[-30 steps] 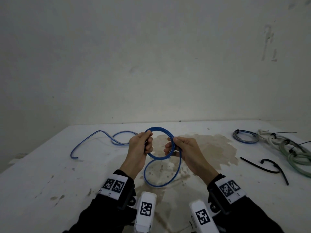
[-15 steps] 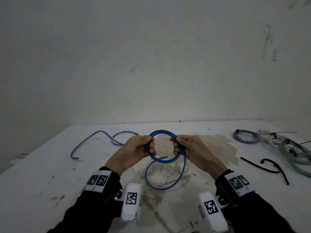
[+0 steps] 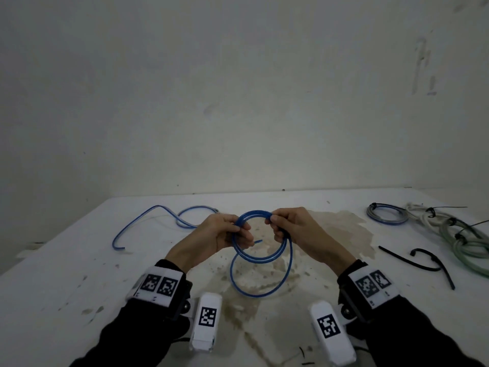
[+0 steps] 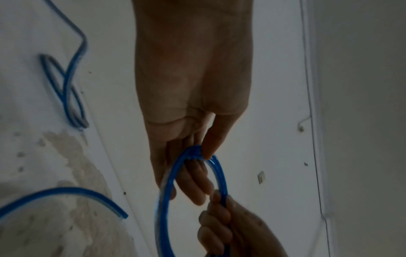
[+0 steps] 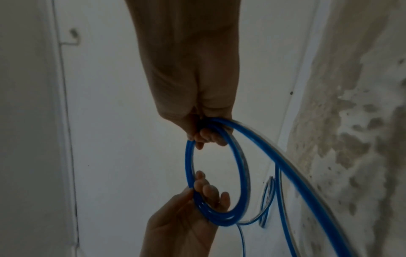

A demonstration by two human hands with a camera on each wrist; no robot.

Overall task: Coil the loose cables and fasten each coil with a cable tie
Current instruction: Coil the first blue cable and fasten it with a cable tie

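Note:
A blue cable coil (image 3: 260, 256) hangs upright above the stained table, between both hands. My left hand (image 3: 229, 231) pinches its left side with thumb and fingers (image 4: 209, 147). My right hand (image 3: 287, 229) grips the upper right side, its fingers curled round the strands (image 5: 206, 133). One wider loop (image 3: 264, 294) sags below the coil to the tabletop. The cable's short free end (image 3: 258, 241) pokes into the ring. Two black cable ties (image 3: 423, 262) lie on the table at the right, away from both hands.
Another loose blue cable (image 3: 158, 219) snakes over the table's far left. At the far right lie a small tied blue-grey coil (image 3: 385, 214) and tied pale green and white cable bundles (image 3: 465, 239). The white table (image 3: 79, 274) meets a bare wall behind.
Both hands slid their grips up along the coil toward its top and the wrists swung outward. The cable's free end has come into sight inside the ring.

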